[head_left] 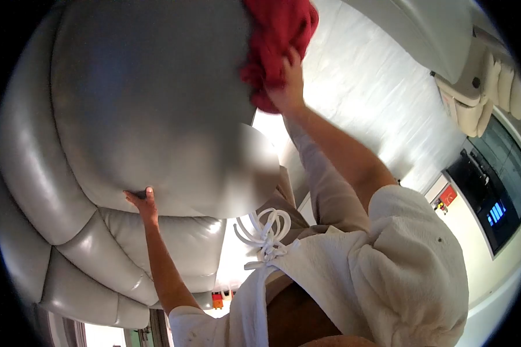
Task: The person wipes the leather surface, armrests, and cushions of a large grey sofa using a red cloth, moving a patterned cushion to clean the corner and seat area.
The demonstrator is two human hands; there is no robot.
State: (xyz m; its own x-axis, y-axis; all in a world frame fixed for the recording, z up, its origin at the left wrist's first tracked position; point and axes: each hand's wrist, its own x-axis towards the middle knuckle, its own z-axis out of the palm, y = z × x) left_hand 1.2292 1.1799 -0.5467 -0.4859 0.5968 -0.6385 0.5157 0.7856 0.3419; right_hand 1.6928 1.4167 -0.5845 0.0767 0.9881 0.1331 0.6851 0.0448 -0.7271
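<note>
A crumpled red cloth [281, 34] is gripped in my right hand [289, 87], its fingers closed into the folds. The cloth lies along the edge of a large grey leather seat cushion [156, 115], with part of it hanging over the pale floor. Lower on the same cushion, my left hand [142, 199] rests near the seam with thumb and fingers apart, holding nothing. Some of its fingertips are hard to make out.
Padded grey sofa back and arm sections [29, 139] curve round the left side. A glossy light floor [359, 87] stretches to the right. Beyond it are beige seats [474, 110] and a television [486, 191] with a lit screen. A small red-orange object [217, 299] shows below.
</note>
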